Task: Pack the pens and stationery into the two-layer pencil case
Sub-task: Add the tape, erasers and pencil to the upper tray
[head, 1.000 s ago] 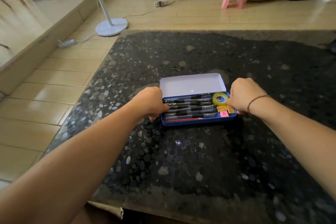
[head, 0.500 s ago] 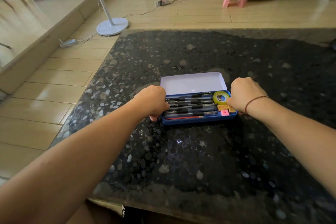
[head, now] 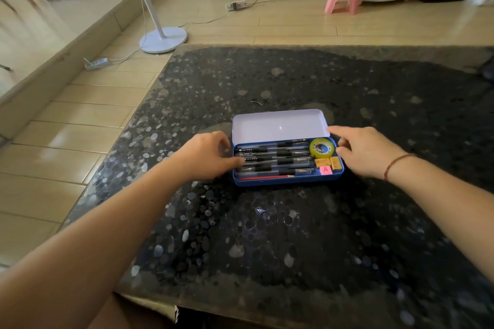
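Pencil case (head: 287, 180) loaded, lid open

Pencil case sits mid-table (head: 294, 235), white lid (head: 279, 125) raised. Top tray holds pens (head: 272, 159), a tape roll (head: 322, 147) and erasers (head: 328, 164); closing appears to be what is left. Left hand (head: 205, 156) and right hand (head: 366, 151) flank its ends, fingers relaxed, grasping nothing. No obstruction visible near the lid.

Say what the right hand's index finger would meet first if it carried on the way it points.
Probably the open lid: the right hand has its index finger extended toward the lid's right edge, just above the tape roll. Depth is unclear; it might pass slightly over the rim.
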Demonstrator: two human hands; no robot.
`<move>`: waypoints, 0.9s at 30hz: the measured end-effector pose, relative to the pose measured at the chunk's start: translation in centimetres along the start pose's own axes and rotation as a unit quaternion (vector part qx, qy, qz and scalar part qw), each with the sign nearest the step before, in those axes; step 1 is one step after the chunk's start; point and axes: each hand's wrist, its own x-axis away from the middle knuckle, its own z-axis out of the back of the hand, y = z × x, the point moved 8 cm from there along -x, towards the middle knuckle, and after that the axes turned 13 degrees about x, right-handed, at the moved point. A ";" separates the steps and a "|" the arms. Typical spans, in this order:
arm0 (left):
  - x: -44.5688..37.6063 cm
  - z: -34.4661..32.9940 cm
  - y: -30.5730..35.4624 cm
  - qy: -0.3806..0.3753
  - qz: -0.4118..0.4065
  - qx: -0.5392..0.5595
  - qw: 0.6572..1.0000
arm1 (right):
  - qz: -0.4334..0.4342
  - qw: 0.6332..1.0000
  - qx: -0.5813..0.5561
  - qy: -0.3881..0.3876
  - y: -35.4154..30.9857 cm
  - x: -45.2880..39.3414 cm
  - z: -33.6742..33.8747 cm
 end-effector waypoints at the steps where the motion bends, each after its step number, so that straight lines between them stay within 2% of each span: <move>1: 0.3 -0.3 0.4 -0.005 -0.036 -0.001 0.999 | 0.016 1.000 0.014 -0.003 -0.1 0.1 -0.3; 4: 0.7 -1.9 0.7 -0.051 -0.074 -0.003 0.996 | 0.034 0.997 0.066 -0.001 0.3 0.3 -1.2; 7: 0.4 -2.1 0.4 -0.037 -0.076 0.008 0.996 | 0.020 1.000 0.001 0.002 0.8 0.5 -2.1; 11: 0.6 -2.6 -0.1 -0.067 -0.038 0.057 0.995 | 0.017 0.999 -0.025 -0.028 1.2 0.5 -2.5; 13: 0.3 -2.0 -0.3 -0.044 -0.019 0.114 0.992 | 0.020 0.997 -0.069 -0.030 1.2 0.3 -2.0; 14: 0.0 -1.7 -0.4 -0.028 -0.002 0.177 0.984 | 0.007 0.993 -0.114 -0.014 1.4 0.0 -1.5; 15: -0.2 -1.7 -0.6 -0.015 0.023 0.258 0.966 | -0.015 0.987 -0.161 0.013 1.5 -0.4 -1.0; 17: -0.7 -2.1 -0.8 -0.006 0.076 0.420 0.904 | -0.060 0.973 -0.220 0.044 1.4 -1.1 -0.7; 19: -0.9 -2.3 -0.7 0.002 0.098 0.524 0.846 | -0.080 0.957 -0.278 0.025 0.8 -1.7 -1.4; 22: -0.6 -2.1 -1.3 0.033 0.097 0.608 0.787 | -0.090 0.893 -0.439 0.046 0.6 -1.1 -1.4; 24: 0.2 -1.5 -1.6 0.059 0.079 0.634 0.767 | -0.094 0.854 -0.505 0.081 1.3 0.5 -0.8; 25: 0.7 -1.3 -1.7 0.071 0.069 0.626 0.774 | -0.095 0.842 -0.523 0.092 1.7 1.5 -0.8; 27: 2.2 -1.2 -1.7 0.100 0.053 0.552 0.826 | -0.087 0.849 -0.512 0.095 2.1 3.5 -1.2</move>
